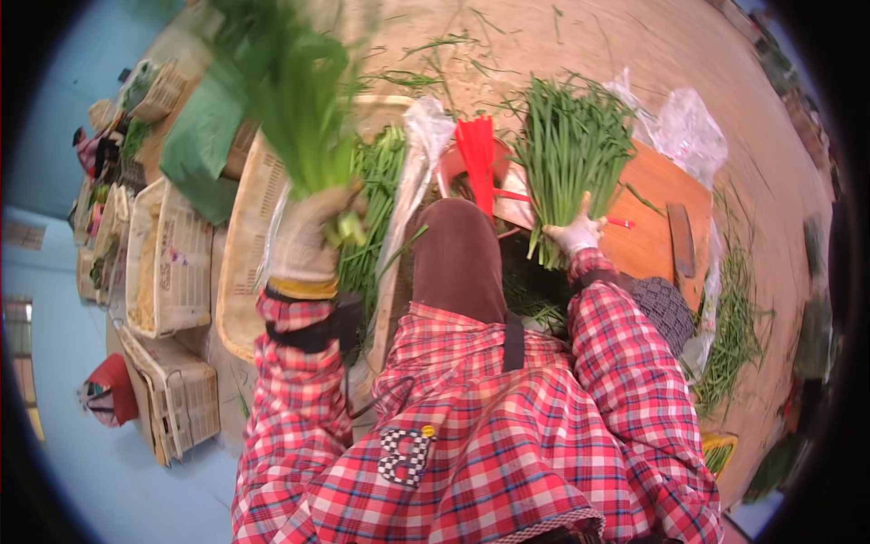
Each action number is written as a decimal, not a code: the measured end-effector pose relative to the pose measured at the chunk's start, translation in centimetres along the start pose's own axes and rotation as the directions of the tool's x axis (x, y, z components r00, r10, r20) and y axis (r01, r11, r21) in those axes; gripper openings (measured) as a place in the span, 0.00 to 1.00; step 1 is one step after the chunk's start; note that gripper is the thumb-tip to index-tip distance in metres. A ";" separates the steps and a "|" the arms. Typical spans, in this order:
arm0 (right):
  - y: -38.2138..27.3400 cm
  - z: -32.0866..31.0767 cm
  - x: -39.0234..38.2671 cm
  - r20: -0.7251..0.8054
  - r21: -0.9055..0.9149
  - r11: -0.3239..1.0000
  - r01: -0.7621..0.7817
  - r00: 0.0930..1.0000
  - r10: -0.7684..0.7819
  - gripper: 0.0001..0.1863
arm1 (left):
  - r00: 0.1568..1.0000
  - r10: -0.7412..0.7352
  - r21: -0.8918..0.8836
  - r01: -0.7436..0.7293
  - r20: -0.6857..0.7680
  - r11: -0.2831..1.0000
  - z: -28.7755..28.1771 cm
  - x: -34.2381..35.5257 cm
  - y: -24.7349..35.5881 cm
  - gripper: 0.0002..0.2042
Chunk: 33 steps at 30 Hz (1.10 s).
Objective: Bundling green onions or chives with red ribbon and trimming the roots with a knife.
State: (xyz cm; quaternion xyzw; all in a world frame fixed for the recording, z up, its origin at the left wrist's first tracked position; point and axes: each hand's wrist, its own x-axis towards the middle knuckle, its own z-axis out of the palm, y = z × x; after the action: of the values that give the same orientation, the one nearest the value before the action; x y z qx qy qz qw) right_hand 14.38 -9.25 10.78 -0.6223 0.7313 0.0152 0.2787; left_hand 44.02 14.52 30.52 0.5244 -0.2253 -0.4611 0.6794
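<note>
My left hand (313,238), in a knitted glove, is closed around the pale stem ends of a bunch of long flat green leaves like garlic chives (304,127). Motion blurs its upper leaves. That bunch is above a plastic-lined pale crate (243,258) with more green chives (376,204) in it. Over the edge of an orange-brown board (648,222), my right hand (577,233), in a thin whitish glove, grips the lower stems of a second, fuller bunch of chives (575,136). Beside it, a fan of red strips (476,154) stands in a round container.
A flat dark blade (681,240) lies on the board. Clear plastic (693,131) bunches behind it. Loose leaves (734,317) litter the floor at right. Stacked crates (172,263) and a green sheet (201,150) are at left. A person (86,152) is at far left.
</note>
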 end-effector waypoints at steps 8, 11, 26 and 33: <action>-0.8 -1.2 -0.9 0.064 -0.038 0.998 -0.059 0.996 0.061 0.67 | 0.621 -0.287 0.356 0.703 -0.729 0.616 -14.0 -0.3 -18.8 0.13; -0.5 -1.2 -0.9 0.060 -0.029 0.998 -0.058 0.996 0.060 0.67 | 0.731 -0.100 0.606 0.627 -0.675 0.489 -12.9 -1.0 -20.0 0.25; 1.8 -0.9 0.3 0.101 0.138 0.988 0.067 0.992 -0.082 0.73 | 0.890 -0.418 0.608 0.435 -0.181 0.664 14.2 10.1 -23.0 0.25; 4.0 -0.3 1.3 0.159 0.362 0.914 0.182 0.954 -0.253 0.73 | 0.903 -0.414 0.663 0.381 -0.116 0.645 12.9 13.4 -30.5 0.18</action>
State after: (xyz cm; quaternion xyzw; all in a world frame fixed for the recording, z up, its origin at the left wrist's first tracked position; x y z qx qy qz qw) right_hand 10.48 -9.63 9.11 -0.6373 0.6163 -0.0804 0.4557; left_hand 28.24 -4.33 4.60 0.7588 -0.2708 -0.4978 0.3210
